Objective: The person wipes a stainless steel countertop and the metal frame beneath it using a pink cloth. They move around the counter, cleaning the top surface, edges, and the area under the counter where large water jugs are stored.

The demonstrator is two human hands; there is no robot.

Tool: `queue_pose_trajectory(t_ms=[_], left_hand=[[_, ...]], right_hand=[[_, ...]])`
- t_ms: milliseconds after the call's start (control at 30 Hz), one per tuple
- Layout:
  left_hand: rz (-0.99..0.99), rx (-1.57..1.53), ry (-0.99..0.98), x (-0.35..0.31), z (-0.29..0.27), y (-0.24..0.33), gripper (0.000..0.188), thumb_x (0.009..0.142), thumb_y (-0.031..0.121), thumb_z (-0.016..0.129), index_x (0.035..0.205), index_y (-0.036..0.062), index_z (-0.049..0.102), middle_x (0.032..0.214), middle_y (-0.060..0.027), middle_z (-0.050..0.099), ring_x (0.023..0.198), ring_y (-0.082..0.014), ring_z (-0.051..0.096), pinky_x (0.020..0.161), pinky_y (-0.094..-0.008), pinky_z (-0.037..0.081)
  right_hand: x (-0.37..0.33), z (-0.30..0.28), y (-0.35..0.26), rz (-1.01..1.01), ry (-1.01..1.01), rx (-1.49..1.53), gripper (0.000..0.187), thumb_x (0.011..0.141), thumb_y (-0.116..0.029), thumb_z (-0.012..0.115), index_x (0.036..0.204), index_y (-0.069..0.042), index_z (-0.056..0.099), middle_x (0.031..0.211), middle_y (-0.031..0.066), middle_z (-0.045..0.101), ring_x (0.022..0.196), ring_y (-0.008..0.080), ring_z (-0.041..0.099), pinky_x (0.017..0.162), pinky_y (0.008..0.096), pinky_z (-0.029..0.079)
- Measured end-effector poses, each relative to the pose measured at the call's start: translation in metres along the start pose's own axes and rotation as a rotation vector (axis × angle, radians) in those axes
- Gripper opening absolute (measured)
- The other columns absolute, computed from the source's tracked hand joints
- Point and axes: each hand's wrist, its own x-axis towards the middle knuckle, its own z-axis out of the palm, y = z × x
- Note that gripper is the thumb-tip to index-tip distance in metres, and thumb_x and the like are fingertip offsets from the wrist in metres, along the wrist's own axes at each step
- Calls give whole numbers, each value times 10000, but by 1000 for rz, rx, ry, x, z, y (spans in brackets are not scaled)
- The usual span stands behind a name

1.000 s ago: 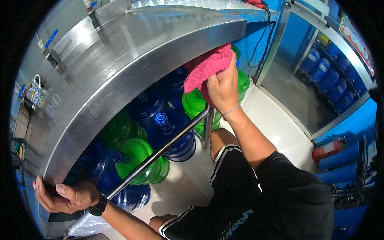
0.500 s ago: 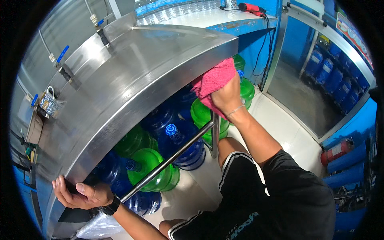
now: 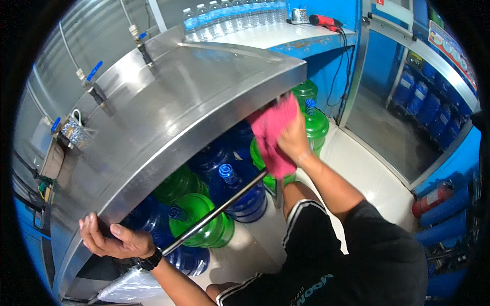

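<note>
My right hand point(image 3: 292, 139) is closed on a pink cloth point(image 3: 273, 127) just below the front edge of a stainless steel counter point(image 3: 168, 115), near its far right corner. The cloth hangs down toward a metal rail point(image 3: 219, 209) under the counter, partly hiding it. My left hand point(image 3: 118, 239) rests against the counter's near left corner, thumb and fingers apart and nothing held in them. Large blue water jugs point(image 3: 240, 196) and green water jugs point(image 3: 196, 219) stand beneath the counter, partly hidden by its edge and the rail.
Valves with blue handles point(image 3: 94, 70) and a mug point(image 3: 77, 133) line the counter's back. Clear bottles point(image 3: 219, 18) and a red corded tool point(image 3: 325, 21) sit on a white shelf point(image 3: 255, 38). A glass door point(image 3: 393, 102) and a red fire extinguisher point(image 3: 433, 199) are at the right.
My right hand and the cloth have moved down slightly from the counter's edge, and the cloth hangs longer. My left hand stays at the corner, its fingers a little looser. The view has shifted slightly.
</note>
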Motion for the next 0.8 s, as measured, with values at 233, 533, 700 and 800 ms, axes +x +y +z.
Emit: queue_pose_trajectory(t_ms=[233, 533, 700, 800], left_hand=[[-35, -22, 20, -3, 3, 0, 416, 1023, 245, 501, 1281, -61, 615, 1352, -183, 526, 1305, -348, 527, 1143, -494, 396], [6, -19, 120, 0, 11, 0, 420, 976, 201, 500, 1260, -78, 633, 1310, -222, 574, 1270, -373, 559, 1136, -498, 402], [-9, -109, 122, -2, 12, -3, 410, 1006, 198, 497, 1274, -89, 613, 1328, -235, 550, 1264, -357, 566, 1111, -486, 444], [-39, -94, 125, -3, 12, -3, 426, 1010, 248, 508, 1258, -80, 621, 1330, -180, 529, 1299, -344, 529, 1139, -500, 396]], right_hand=[[-41, 10, -4, 139, -60, 128, 308, 923, -106, 635, 1217, -37, 692, 1307, 241, 640, 1292, 467, 538, 1129, 512, 391], [-44, -10, 5, -217, -195, -277, 356, 1027, -343, 570, 1249, -72, 631, 1182, 168, 681, 1076, 337, 648, 988, 459, 508], [-1, 3, 5, -76, -66, -30, 372, 1015, -340, 591, 1271, -70, 613, 1137, 152, 669, 1061, 327, 650, 1001, 456, 507], [-59, 15, 15, -70, -101, -44, 385, 1008, -338, 603, 1284, -69, 602, 1110, 142, 663, 1052, 320, 651, 1009, 455, 507]])
